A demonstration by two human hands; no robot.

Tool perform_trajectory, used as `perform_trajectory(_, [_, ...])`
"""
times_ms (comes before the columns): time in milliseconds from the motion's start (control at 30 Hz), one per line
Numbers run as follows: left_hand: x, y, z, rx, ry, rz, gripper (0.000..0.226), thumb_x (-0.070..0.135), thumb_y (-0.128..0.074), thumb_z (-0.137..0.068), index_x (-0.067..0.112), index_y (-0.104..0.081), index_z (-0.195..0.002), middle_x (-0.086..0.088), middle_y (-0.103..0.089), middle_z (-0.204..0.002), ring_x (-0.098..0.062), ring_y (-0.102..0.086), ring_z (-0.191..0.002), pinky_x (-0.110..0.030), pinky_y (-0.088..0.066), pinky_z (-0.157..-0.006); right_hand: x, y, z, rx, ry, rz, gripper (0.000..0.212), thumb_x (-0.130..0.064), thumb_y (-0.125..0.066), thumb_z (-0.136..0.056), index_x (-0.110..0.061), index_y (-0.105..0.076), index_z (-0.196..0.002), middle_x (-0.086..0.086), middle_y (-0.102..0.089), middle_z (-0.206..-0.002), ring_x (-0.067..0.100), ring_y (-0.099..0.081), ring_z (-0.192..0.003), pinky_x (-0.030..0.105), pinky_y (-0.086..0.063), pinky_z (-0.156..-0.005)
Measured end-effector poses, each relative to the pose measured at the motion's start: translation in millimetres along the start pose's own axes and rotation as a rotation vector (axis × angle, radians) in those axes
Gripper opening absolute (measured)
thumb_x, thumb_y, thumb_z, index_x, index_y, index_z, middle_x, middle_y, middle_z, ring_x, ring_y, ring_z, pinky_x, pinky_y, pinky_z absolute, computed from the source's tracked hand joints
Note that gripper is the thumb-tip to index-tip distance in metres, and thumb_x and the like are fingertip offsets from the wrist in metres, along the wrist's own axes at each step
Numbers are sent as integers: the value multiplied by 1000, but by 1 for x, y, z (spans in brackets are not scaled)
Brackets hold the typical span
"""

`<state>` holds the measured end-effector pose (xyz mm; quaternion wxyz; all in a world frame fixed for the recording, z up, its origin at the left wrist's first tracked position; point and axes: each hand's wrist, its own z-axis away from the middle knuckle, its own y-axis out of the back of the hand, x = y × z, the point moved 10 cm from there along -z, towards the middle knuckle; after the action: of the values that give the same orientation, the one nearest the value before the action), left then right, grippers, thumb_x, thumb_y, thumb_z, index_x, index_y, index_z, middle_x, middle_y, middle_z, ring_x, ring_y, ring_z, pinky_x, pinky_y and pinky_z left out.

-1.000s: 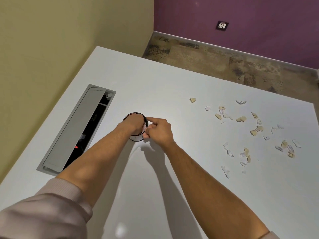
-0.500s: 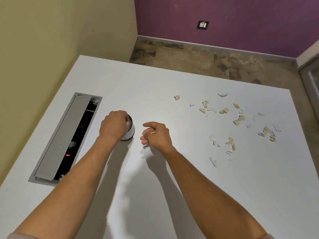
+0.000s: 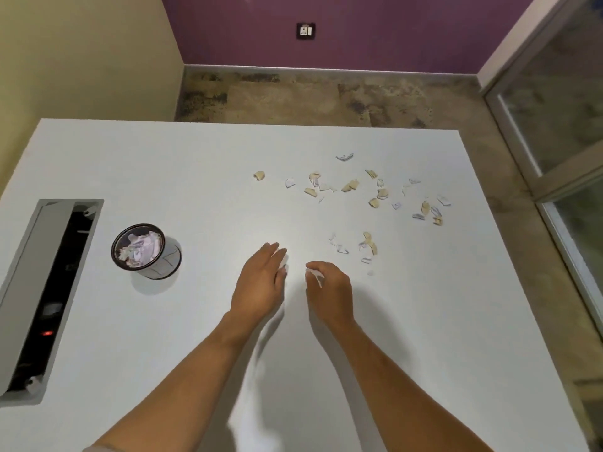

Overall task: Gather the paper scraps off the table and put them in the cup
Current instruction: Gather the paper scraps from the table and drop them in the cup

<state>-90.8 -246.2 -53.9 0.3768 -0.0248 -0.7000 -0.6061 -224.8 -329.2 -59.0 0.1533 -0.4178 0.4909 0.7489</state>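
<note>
both hands have left the cup (image 3: pixel 146 251), now standing alone with scraps inside, well left of the flat, empty left hand (image 3: pixel 261 282) and loosely curled right hand (image 3: pixel 329 290) nearing the remaining paper scraps (image 3: pixel 368 244), so another gathering pass begins.

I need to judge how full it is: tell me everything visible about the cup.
The cup is small and round, with a dark rim and a pale wall bearing faint line markings. It stands on the white table, open and holding crumpled paper scraps nearly up to the rim. It sits beside the recessed cable box, and neither hand touches it.
</note>
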Motion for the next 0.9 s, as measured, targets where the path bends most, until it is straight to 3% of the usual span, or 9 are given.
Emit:
perform_trajectory(167, [7,-60,-14,-140,-23,-134,43,23,-40,-101,9,-45,-141,-9,-38,-152,-33,-28,-143,-44,-27,-114,42,8,18,-62,172,339,33,-27,-48,-101,-15,-62,-128,0,-57,-138,17,-45,-135,27,-29,-114])
perform_trajectory(233, [4,-77,-18,-180,-23,-196,47,29,-34,-103,10,-39,-145,-9,-32,-156,-35,-23,-144,-49,-24,-114,54,-7,26,-207,279,466,46,-35,-36,-104,-14,-47,-143,1,-39,-153,16,-26,-146,30,-12,-121])
perform_trajectory(300, [0,-85,-19,-172,1,-214,51,33,-29,-104,13,-31,-151,-7,-22,-161,-32,-11,-149,-49,-11,-120,69,-20,30,-333,339,584,56,-45,-21,-104,-15,-26,-152,-2,-17,-161,14,-7,-150,32,4,-122])
perform_trajectory(433, [-3,-91,-17,-111,1,-254,54,38,-19,-104,19,-21,-154,-1,-14,-163,-22,-1,-151,-45,0,-123,88,-25,18,-389,398,730,68,-59,-5,-100,-20,-4,-155,-5,2,-163,11,15,-149,40,10,-121])
perform_trajectory(767, [-7,-94,-20,-78,16,-276,55,40,-20,-102,19,-28,-152,0,-20,-161,-18,-4,-151,-42,-1,-123,88,0,-41,-246,402,761,74,-65,-10,-98,-18,-10,-156,-2,-2,-163,12,11,-150,47,2,-122])
perform_trajectory(900, [-8,-95,-20,-77,26,-284,56,41,-19,-102,19,-27,-153,1,-19,-161,-17,-3,-151,-40,2,-123,84,41,-47,-42,375,617,65,-56,-17,-102,-19,-14,-155,-1,-9,-163,16,1,-151,42,-2,-122])
